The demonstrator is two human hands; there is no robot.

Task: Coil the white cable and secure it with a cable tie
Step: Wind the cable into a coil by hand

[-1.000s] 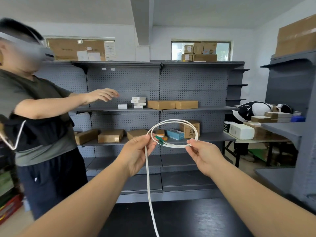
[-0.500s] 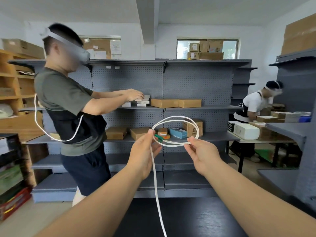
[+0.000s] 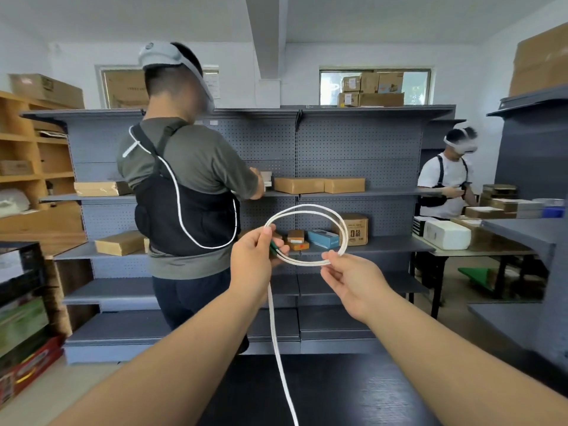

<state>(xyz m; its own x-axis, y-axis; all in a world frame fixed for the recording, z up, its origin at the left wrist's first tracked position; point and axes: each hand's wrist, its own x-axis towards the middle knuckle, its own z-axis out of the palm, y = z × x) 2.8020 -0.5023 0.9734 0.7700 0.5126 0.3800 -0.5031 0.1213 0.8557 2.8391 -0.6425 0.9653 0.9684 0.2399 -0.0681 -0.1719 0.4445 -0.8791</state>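
The white cable (image 3: 307, 208) forms a double loop held up in front of me at chest height. My left hand (image 3: 252, 256) pinches the loop's left side, where a green connector (image 3: 273, 246) pokes out between the fingers. My right hand (image 3: 347, 278) grips the loop's lower right strands between thumb and fingertips. The cable's free tail (image 3: 278, 339) hangs straight down from my left hand, past the dark table (image 3: 322, 392), and leaves the frame at the bottom. No cable tie is visible.
A person in a grey shirt (image 3: 187, 179) stands close ahead at the grey pegboard shelving (image 3: 353, 149), back to me. Another person (image 3: 445, 179) works at the right by a table with boxes. Cardboard boxes (image 3: 319, 185) sit on the shelves.
The person ahead has moved right and turned to face the shelves. My hands keep hold of the loop, which now sits slightly larger and more open.
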